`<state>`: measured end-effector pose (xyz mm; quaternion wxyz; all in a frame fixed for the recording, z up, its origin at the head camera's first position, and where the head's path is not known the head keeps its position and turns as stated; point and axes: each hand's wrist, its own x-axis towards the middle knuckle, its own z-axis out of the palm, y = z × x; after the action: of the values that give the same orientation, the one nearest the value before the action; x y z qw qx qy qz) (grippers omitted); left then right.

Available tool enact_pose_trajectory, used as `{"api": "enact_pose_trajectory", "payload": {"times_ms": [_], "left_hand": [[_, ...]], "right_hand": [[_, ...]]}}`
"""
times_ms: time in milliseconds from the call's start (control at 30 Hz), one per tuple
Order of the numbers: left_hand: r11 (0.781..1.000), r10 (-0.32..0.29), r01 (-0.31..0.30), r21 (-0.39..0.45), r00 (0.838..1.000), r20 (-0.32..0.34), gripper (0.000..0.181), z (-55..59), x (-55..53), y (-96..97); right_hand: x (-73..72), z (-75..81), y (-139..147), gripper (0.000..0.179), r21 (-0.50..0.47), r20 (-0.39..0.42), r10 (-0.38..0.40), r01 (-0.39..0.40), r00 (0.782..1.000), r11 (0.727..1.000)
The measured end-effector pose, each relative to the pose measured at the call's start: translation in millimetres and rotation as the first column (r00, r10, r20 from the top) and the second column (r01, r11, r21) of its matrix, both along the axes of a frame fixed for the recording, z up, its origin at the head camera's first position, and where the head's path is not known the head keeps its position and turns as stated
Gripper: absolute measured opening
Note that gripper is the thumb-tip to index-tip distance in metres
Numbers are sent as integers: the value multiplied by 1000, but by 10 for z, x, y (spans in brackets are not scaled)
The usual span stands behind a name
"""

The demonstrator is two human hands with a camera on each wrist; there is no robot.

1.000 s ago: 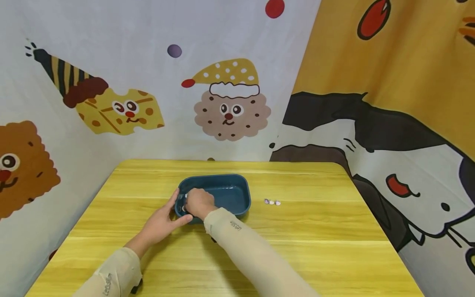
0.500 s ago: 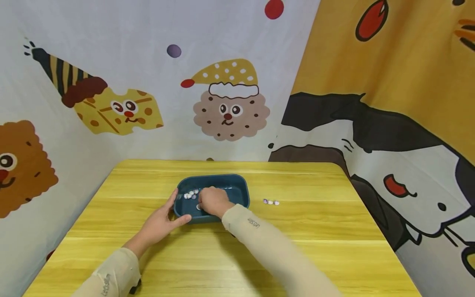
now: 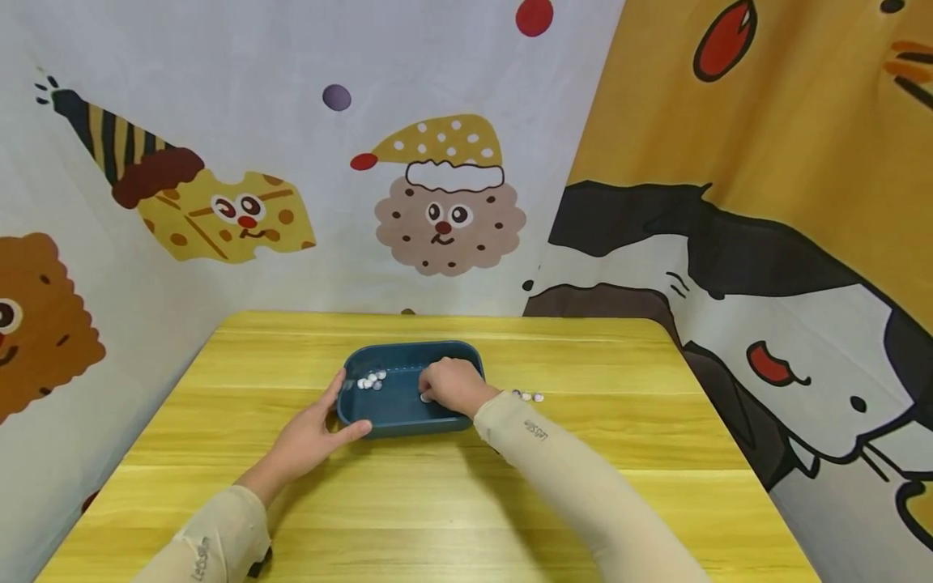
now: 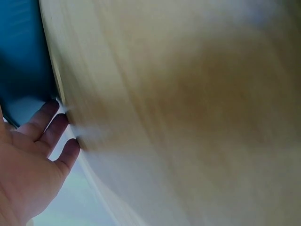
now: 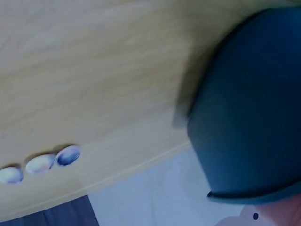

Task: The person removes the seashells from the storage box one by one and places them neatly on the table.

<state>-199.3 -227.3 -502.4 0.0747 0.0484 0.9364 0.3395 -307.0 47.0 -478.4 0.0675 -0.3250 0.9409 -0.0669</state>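
Observation:
A dark blue rectangular basin (image 3: 408,426) sits on the wooden table. My left hand (image 3: 302,444) lies against its left end, thumb on the near rim and fingers spread along the side wall; in the left wrist view the fingers (image 4: 47,127) look nearly straight. Inside the basin's right half, my right hand (image 3: 457,385) pinches a small whitish shell (image 3: 425,397) close over the floor, mostly covered by the fingertips. A small cluster of white and purplish shells (image 3: 371,380) lies in the basin's left part.
To the right of the basin, three small purple-and-white shells (image 5: 40,163) lie in a row on the table (image 3: 619,453). A cartoon-printed cloth (image 3: 291,73) hangs behind the table's far edge.
My right hand has moved rightward inside the basin, from its left end to its right half, carrying a shell. That uncovered the cluster at left. The left hand has stayed at the basin.

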Motion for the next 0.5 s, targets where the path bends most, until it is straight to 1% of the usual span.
{"api": "enact_pose_trajectory", "payload": {"times_ms": [333, 433, 500], "left_hand": [[1000, 0, 0, 4, 1000, 3, 113, 6, 0, 10], [1000, 0, 0, 8, 1000, -1, 113, -1, -4, 1], [1000, -3, 3, 7, 1000, -6, 113, -6, -5, -4]], "right_hand": [[68, -32, -31, 18, -44, 31, -2, 3, 1000, 999], [83, -20, -28, 20, -36, 44, -17, 18, 999, 999], [96, -14, -32, 19, -17, 38, -33, 34, 999, 999]]}}
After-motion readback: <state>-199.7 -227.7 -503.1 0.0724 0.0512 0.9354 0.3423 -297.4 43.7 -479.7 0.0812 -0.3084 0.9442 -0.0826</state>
